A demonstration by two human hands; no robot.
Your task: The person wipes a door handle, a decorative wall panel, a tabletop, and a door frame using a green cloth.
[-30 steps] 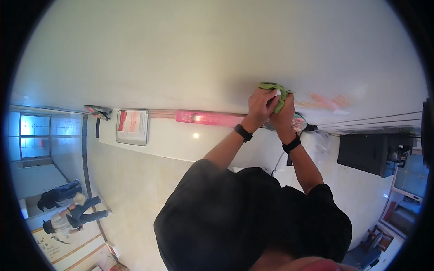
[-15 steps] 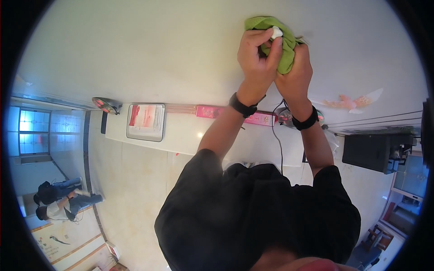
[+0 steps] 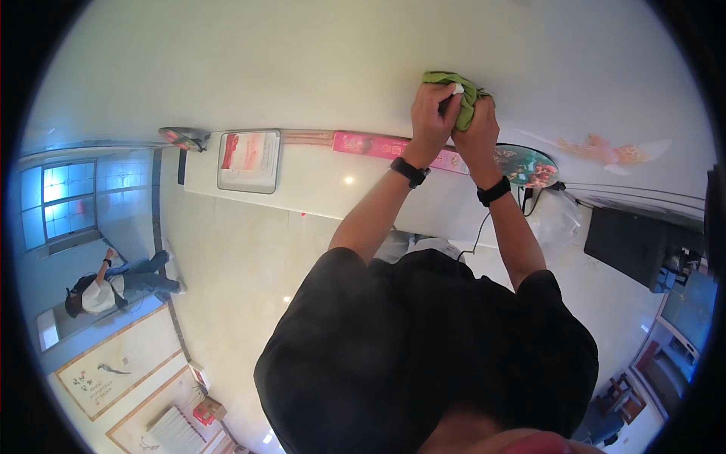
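Note:
Both my arms reach up in front of a pale wall (image 3: 340,68). My left hand (image 3: 431,125) is closed, its thumb and forefinger pinching a small white lump (image 3: 457,89) whose kind I cannot make out. Close beside it, my right hand (image 3: 476,144) is closed round a bunched green cloth (image 3: 467,108). The cloth spreads behind the left fingers too, and most of its folds are hidden by the hands. A black band circles each wrist.
Below my hands runs a white ledge (image 3: 302,178) with a long pink box (image 3: 370,144), a silver-rimmed tray (image 3: 249,189) holding papers, and a round decorated plate (image 3: 529,165). A bird decoration (image 3: 605,155) is on the wall. One person (image 3: 113,287) stands far left; a black box-shaped object (image 3: 624,238) is at right.
My hands and the cloth sit lower in the picture, nearer the ledge, still gripping as before. The view has shifted, baring the round plate. At far left one person shows instead of two.

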